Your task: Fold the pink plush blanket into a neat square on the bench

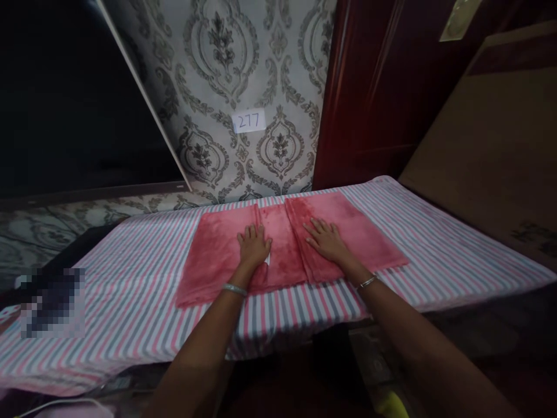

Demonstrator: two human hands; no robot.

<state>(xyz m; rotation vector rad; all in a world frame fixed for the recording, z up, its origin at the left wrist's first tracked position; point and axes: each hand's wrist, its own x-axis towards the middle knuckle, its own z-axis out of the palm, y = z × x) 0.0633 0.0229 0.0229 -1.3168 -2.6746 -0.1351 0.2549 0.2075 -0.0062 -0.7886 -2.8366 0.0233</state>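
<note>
A pinkish-red plush towel (282,247) lies flat on a striped cloth (108,313), with its two sides folded in toward a central seam. My left hand (255,247) rests palm down on the left folded part, fingers spread. My right hand (326,241) lies palm down on the right part, close to the seam. Neither hand grips the towel. A small white tag (268,259) peeks out by my left hand. Each wrist wears a silver bracelet.
The pink, white and grey striped cloth covers the tabletop and hangs over its near edge. Behind it are damask wallpaper with a card (249,121) reading 277, a dark screen (82,98), a dark red door (369,87) and a brown board (487,151).
</note>
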